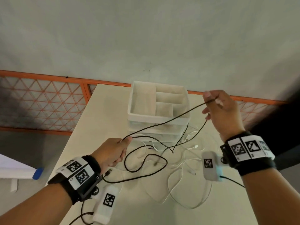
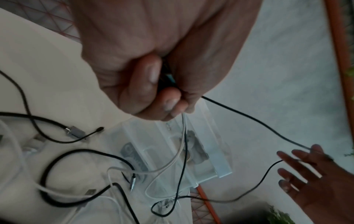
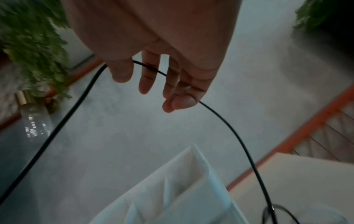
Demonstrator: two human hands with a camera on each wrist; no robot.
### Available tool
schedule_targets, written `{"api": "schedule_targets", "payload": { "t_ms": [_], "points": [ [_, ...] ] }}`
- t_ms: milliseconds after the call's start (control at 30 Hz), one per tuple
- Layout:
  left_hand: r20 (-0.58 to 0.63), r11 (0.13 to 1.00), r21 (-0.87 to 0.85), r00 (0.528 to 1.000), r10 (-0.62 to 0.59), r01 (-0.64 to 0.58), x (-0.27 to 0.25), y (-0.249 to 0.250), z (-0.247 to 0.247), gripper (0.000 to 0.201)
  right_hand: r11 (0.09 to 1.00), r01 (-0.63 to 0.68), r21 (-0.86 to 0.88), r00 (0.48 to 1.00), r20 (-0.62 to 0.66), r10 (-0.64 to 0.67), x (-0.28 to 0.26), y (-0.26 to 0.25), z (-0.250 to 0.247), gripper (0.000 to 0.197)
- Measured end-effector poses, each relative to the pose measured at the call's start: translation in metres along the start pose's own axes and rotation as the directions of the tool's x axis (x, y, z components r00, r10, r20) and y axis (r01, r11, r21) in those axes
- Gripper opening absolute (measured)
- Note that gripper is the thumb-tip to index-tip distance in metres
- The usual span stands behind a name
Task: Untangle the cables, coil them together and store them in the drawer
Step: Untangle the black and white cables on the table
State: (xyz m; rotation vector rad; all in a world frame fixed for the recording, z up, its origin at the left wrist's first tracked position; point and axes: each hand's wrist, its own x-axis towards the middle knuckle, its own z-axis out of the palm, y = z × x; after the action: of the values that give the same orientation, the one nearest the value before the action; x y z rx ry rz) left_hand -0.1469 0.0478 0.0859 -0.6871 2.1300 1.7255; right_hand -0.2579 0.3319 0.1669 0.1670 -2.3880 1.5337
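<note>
Left of the table [image 1: 103,101], an orange lattice railing [image 1: 43,108] runs along the floor; a blue-and-white object [image 1: 37,173] sits off the near-left edge, too blurred to identify. Left hand [image 1: 112,152] is over the table's left half, fingers curled tight on a thin black cable [image 1: 164,122] and a white cable [image 2: 180,150]. A thicker black cable [image 1: 146,163] loops on the surface just right of it, crossing loose white cables [image 1: 178,192] spread toward the near-right corner. A white drawer organizer [image 1: 158,109] stands at the far edge, centre; its top tray is divided into compartments, and its drawers are closed. The thin black cable rises across its front to the right hand [image 1: 222,111], draped over spread, relaxed fingers [image 3: 147,84]. Wrist bands carry black-and-white square markers; no readable writing.
</note>
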Motion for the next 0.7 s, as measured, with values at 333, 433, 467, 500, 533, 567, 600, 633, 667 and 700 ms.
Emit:
{"api": "schedule_targets", "payload": {
  "t_ms": [333,433,467,500,533,567,600,633,667,700],
  "points": [
    [0.024,0.952,-0.245,0.98,0.197,-0.186,-0.008,0.013,-0.01,0.053,1.0,-0.017,0.007,0.995,0.1,0.017,-0.011,0.052,0.002,0.01],
    [0.056,0.948,-0.243,0.973,0.225,-0.205,-0.009,0.011,-0.012,0.056,0.903,-0.129,-0.41,0.913,0.307,0.269,-0.028,0.094,0.005,0.028],
    [0.065,0.949,-0.237,0.972,0.227,-0.206,-0.009,0.011,-0.011,0.056,0.826,-0.125,-0.549,0.845,0.377,0.379,-0.037,0.106,0.007,0.032],
    [0.065,0.951,-0.232,0.972,0.225,-0.205,-0.009,0.011,-0.011,0.055,0.772,-0.127,-0.623,0.787,0.41,0.461,-0.044,0.113,0.008,0.04],
    [0.056,0.953,-0.227,0.974,0.219,-0.201,-0.009,0.011,-0.01,0.052,0.777,-0.156,-0.609,0.758,0.431,0.49,-0.05,0.113,0.01,0.048],
    [0.039,0.955,-0.218,0.976,0.212,-0.199,-0.008,0.01,-0.009,0.05,0.815,-0.181,-0.55,0.761,0.447,0.471,-0.055,0.107,0.012,0.054],
    [0.024,0.96,-0.197,0.978,0.208,-0.2,-0.008,0.011,-0.007,0.049,0.864,-0.188,-0.467,0.788,0.454,0.416,-0.058,0.097,0.015,0.059],
    [0.02,0.966,-0.154,0.977,0.213,-0.208,-0.007,0.012,-0.004,0.048,0.915,-0.176,-0.363,0.812,0.472,0.343,-0.061,0.083,0.019,0.062],
    [0.033,0.97,-0.088,0.972,0.231,-0.227,-0.007,0.012,0.001,0.048,0.952,-0.154,-0.266,0.82,0.503,0.274,-0.067,0.065,0.025,0.066],
    [0.066,0.967,-0.013,0.965,0.255,-0.255,-0.008,0.014,0.006,0.049,0.974,-0.126,-0.186,0.811,0.546,0.209,-0.072,0.047,0.034,0.069]
  ]
}}
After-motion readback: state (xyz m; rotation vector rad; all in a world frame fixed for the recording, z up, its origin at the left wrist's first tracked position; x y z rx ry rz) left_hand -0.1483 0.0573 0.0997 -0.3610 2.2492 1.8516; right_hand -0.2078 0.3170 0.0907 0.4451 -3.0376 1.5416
